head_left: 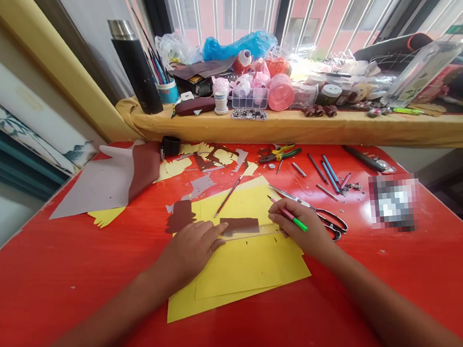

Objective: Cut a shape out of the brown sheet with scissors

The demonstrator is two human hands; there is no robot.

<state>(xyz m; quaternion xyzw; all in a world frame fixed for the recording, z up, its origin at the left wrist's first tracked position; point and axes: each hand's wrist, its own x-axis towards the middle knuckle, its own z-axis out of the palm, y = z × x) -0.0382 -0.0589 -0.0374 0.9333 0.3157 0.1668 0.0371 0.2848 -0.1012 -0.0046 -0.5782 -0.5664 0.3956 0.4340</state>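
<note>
My left hand (199, 245) lies with its fingers stretched out, index finger and thumb at the left end of a brown strip (241, 225). Along the strip's lower edge runs what looks like a clear ruler (265, 229). Both rest on stacked yellow sheets (244, 272), which carry small dark marks. My right hand (295, 224) is closed round a pink and green pen (299, 222), its fingertips by the ruler's right end. Scissors (326, 216) lie partly behind that hand. A second brown piece (181, 215) sits beyond my left hand, and a thin pencil (228, 195) lies above the strip.
Grey-brown sheet material (102, 182) lies at the left of the red table (104, 292). Scraps (217, 156), pliers (280, 154) and several pens (331, 173) lie toward the back. A black flask (137, 68) and a clear divided box (249, 99) stand on the sill.
</note>
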